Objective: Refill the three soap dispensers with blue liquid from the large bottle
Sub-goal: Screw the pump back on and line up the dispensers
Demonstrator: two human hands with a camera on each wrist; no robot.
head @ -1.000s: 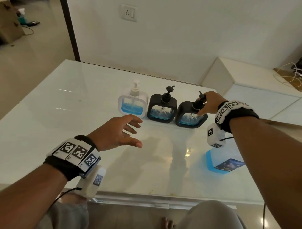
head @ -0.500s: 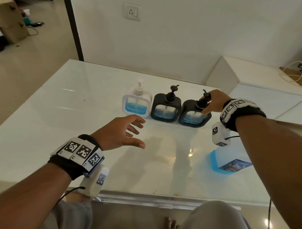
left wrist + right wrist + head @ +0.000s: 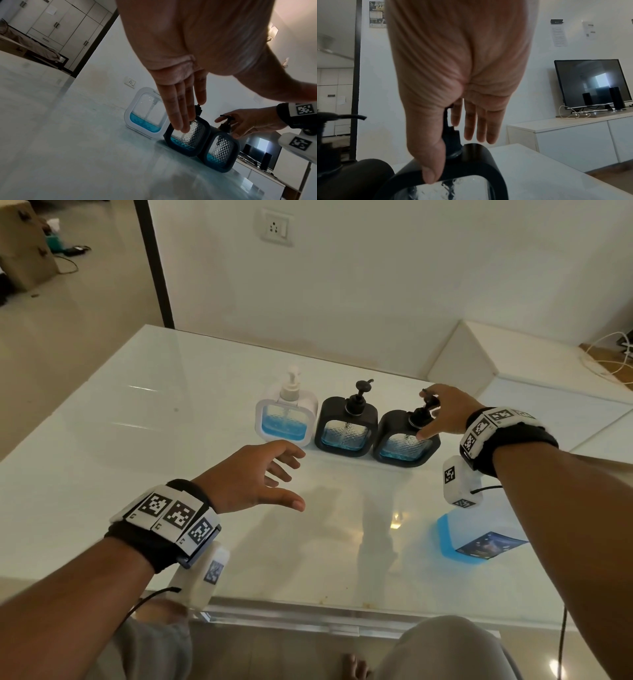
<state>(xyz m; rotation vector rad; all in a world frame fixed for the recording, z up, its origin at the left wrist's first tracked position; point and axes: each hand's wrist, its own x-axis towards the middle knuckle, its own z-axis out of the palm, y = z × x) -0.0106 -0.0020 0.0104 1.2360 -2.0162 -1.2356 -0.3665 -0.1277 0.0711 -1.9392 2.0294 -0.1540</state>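
Three dispensers stand in a row at the back of the table: a white one [image 3: 284, 419], a middle black one [image 3: 346, 428] and a right black one [image 3: 400, 446], each with a little blue liquid at the bottom. My right hand [image 3: 432, 414] is at the right black dispenser's pump [image 3: 452, 136]. Its fingers are straight behind the pump and the thumb lies on the dispenser's front edge [image 3: 471, 169]. My left hand [image 3: 291, 477] hovers with spread fingers in front of the white and middle dispensers, holding nothing. The large blue bottle [image 3: 479, 542] stands under my right forearm, mostly hidden.
The glossy white table [image 3: 171, 440] ends in a near edge just above my knees. A white cabinet [image 3: 513, 361] stands beyond the table's right corner, with cables on it. A wall with a socket [image 3: 275, 227] rises behind the dispensers.
My right hand's fingers, curled on the right black dispenser's pump before, have straightened and spread around it. The left hand has barely moved.
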